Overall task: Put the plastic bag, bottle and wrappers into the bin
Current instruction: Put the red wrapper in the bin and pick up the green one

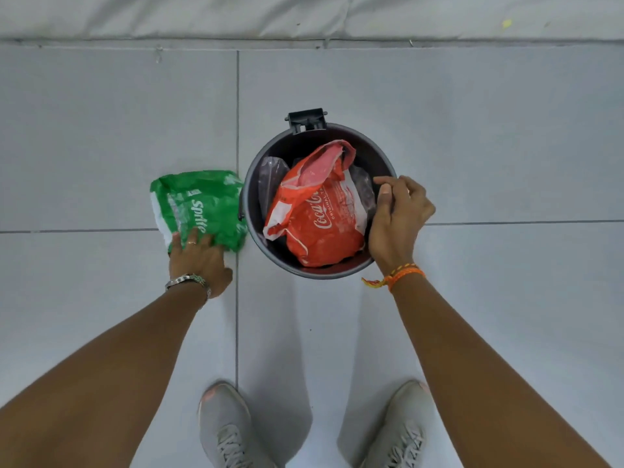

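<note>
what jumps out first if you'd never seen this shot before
The red Coca-Cola wrapper stands out most, crumpled inside the round dark bin at centre, with the right hand over the bin's right rim. Next is the green Sprite wrapper lying on the pale tiled floor just left of the bin, with the left hand pressed on its near edge. A pair of grey sneakers shows at the bottom.

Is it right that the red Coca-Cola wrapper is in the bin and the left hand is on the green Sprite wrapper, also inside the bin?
Not quite. The head view shows the green Sprite wrapper lying on the floor tiles beside the bin, not inside it. The rest holds: the red Coca-Cola wrapper is in the bin, and the left hand is on the Sprite wrapper.
</note>
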The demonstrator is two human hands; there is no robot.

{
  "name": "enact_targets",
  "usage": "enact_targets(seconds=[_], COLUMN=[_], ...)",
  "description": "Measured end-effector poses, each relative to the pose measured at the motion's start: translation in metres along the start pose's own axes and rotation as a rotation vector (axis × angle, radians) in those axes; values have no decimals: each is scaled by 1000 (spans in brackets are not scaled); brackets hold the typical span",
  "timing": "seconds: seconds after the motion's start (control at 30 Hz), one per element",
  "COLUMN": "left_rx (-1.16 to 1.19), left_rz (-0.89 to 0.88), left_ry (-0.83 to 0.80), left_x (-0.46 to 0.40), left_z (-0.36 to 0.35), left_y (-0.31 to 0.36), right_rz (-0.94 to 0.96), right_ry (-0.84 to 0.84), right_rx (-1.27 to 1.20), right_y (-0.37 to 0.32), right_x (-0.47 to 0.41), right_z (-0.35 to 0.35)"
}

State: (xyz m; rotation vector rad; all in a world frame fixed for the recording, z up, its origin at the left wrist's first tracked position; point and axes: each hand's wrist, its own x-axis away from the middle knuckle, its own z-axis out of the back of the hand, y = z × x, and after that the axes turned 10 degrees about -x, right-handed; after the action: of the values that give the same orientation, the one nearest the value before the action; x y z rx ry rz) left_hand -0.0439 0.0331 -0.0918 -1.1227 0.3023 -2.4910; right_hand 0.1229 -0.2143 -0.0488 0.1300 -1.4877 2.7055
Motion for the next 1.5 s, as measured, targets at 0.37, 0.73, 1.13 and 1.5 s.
enact_targets(seconds=[0.37,0.73,1.13,1.5], left_rx=[536,575,121,383], left_rz=[-74,-830,-394,-364], left_ry=[1455,320,235,35], left_x=[106,52,8,5], left_z=[178,188,159,147], left_y=[5,38,69,81], right_rz=[-265,-34,43,81], right_ry=[318,-946,-1116,-1065], right_rx=[-366,420,997,957], right_y=[-49,-126,-74,-50], right_x=[-7,-26,-10,-7], right_z=[25,37,-23,-32])
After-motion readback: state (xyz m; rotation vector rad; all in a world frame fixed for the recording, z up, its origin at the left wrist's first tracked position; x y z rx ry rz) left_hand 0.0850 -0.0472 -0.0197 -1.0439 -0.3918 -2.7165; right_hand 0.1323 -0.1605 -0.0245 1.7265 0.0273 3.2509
